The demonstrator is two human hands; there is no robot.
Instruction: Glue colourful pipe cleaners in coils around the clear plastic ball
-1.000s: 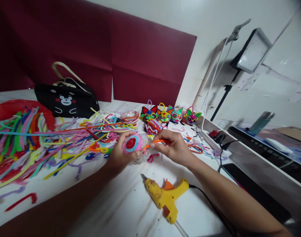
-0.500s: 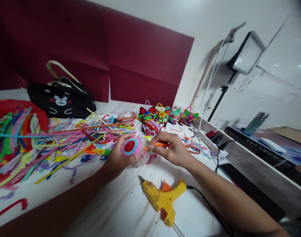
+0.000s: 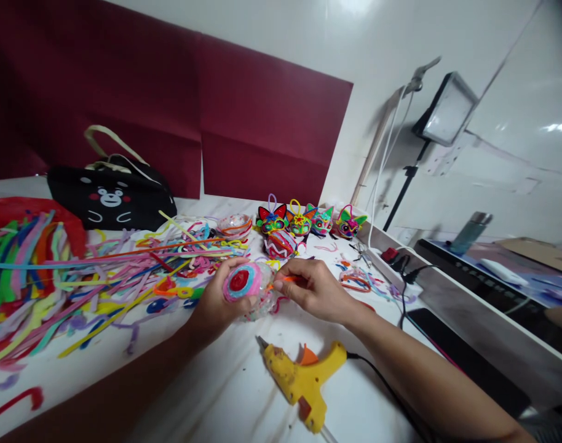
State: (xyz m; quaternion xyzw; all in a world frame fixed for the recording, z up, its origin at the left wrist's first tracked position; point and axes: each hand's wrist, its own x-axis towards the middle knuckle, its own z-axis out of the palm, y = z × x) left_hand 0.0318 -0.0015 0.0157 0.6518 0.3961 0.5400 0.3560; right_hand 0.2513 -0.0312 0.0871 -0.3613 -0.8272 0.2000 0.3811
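My left hand (image 3: 219, 301) is wrapped round a clear plastic ball (image 3: 264, 300) whose near side carries rings of pink, blue and red pipe cleaner (image 3: 240, 280). Against the ball's right side, my right hand (image 3: 313, 289) pinches an orange pipe cleaner (image 3: 290, 279) between thumb and fingers. Its tip meets the ball's surface; whether it is stuck there I cannot tell. Below both hands a yellow hot glue gun (image 3: 299, 378) lies on its side on the white table (image 3: 202, 381), nozzle pointing up and left.
Loose pipe cleaners (image 3: 124, 271) cover the left side. Finished cat-head ornaments (image 3: 322, 220) stand at the back, beside a striped ball (image 3: 280, 243) and a clear bowl (image 3: 235, 226). A black bag (image 3: 112, 197) sits back left. The glue gun's cord (image 3: 382, 375) runs right, near a phone-like black slab (image 3: 465, 357).
The view has shifted slightly, so the background sits lower and further left. Both hands keep their hold, and the right fingers have curled closer round the orange pipe cleaner.
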